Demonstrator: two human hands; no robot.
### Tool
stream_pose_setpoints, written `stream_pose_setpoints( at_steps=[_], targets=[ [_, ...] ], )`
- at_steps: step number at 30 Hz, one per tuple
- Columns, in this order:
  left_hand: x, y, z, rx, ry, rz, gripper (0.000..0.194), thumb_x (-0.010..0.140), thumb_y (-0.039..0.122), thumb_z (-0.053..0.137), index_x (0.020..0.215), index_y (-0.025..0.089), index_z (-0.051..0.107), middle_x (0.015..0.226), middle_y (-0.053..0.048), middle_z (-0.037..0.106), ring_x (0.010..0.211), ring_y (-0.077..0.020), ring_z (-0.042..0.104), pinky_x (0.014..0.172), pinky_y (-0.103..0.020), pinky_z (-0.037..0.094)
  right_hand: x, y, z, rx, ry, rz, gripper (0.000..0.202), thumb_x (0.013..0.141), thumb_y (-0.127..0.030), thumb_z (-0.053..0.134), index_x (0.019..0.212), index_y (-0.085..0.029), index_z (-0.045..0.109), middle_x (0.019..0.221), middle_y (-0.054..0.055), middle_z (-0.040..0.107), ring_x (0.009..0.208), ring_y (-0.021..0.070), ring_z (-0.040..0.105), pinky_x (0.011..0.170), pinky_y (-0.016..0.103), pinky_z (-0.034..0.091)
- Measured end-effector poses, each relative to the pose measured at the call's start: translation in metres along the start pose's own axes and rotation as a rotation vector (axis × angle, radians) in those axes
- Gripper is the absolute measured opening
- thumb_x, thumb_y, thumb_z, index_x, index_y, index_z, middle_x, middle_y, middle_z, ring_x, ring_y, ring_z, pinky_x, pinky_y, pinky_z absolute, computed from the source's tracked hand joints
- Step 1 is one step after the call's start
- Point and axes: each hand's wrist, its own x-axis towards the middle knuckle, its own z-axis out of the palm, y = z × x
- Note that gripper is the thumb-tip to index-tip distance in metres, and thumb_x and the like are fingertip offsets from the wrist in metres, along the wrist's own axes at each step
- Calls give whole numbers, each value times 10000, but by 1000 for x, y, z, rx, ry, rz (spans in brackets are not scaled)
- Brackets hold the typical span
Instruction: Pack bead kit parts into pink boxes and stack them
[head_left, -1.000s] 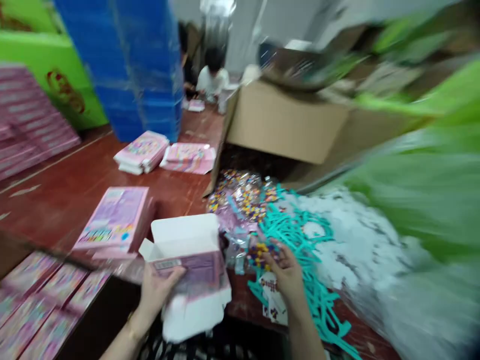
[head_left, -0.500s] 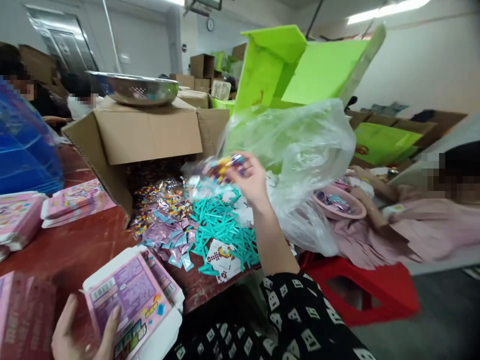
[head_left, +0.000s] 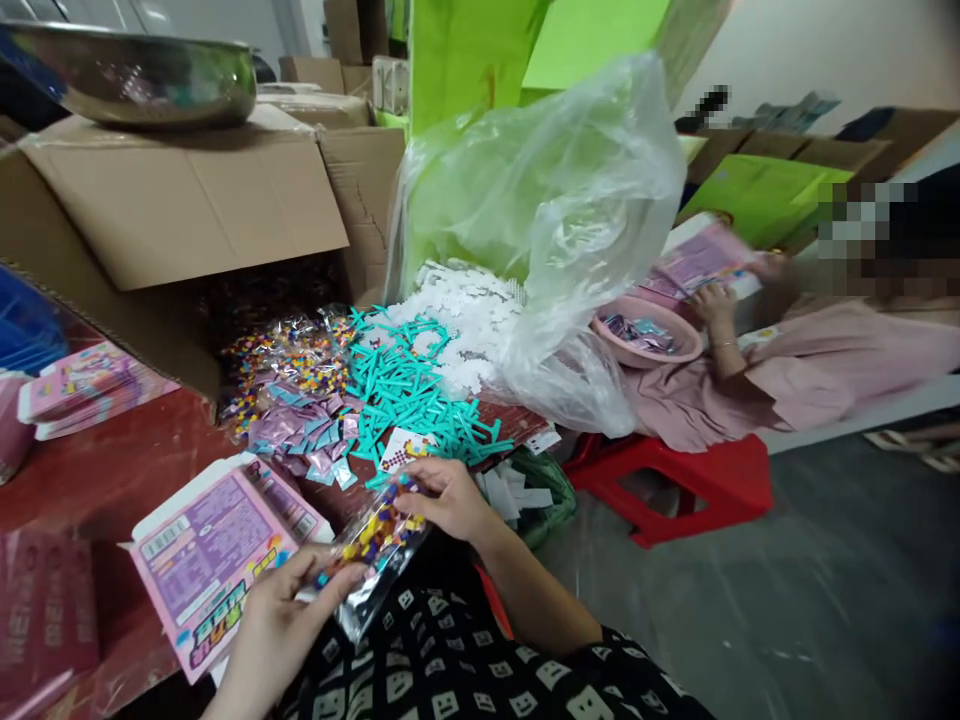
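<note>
Head view shows the left hand (head_left: 281, 625) and right hand (head_left: 450, 500) pinching opposite ends of a clear bag (head_left: 382, 530) of coloured beads between thumbs and fingers, above the lap. Held by both ends, it probably stays stretched out, without the beads bunching. A pink box (head_left: 217, 550) lies printed side up by the left hand; whether they touch is unclear. Behind, a cardboard box (head_left: 187, 210) opens towards the person, seemingly so the bead bags (head_left: 289, 345) at its mouth are easy to reach. Small packets (head_left: 296, 430) and teal sticks (head_left: 405, 400) lie in neighbouring heaps on the table (head_left: 172, 445), likely kept apart for easy picking.
</note>
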Motion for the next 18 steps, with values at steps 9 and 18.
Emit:
stream_pose_setpoints(
  at_steps=[9,18],
  targets=[
    [22,12,-13,-123,211,-30,518,562,431,892,1010,223,737,980,-95,767,935,-287,710,810,-337,578,16,8,-27,-95,28,-6,371,596,-393,871,881,-185,756,804,38,760,709,185,700,699,310,570],
    [38,-20,-6,-668,68,-442,379,621,391,872,840,144,687,574,-7,639,386,-138,537,353,-236,428,72,10,-113,-565,450,-291,285,783,-447,685,878,-180,710,814,54,727,721,186,657,707,320,518]
  ],
)
